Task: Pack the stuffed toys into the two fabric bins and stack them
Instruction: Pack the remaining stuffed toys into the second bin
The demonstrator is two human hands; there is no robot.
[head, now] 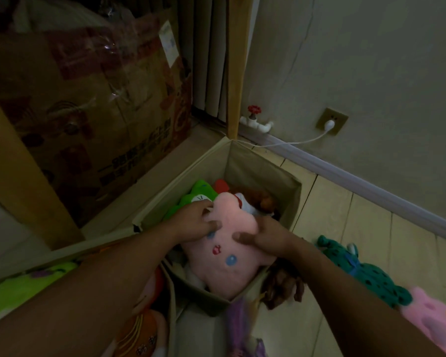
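Press evenly: left hand (195, 222) and right hand (262, 237) flat, fingers straight, on the pink plush (224, 251) filling the near corner of the fabric bin (265, 173). Tuck the head below the rim, not squashing the green toy (198, 194) at the left wall. Second bin and floor toys cut off, dim.

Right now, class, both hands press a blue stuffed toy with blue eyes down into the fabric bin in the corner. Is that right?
Not quite. The stuffed toy is pink, not blue; only its eyes are blue. The head view shows the left hand and right hand pressing it into the fabric bin in the corner.
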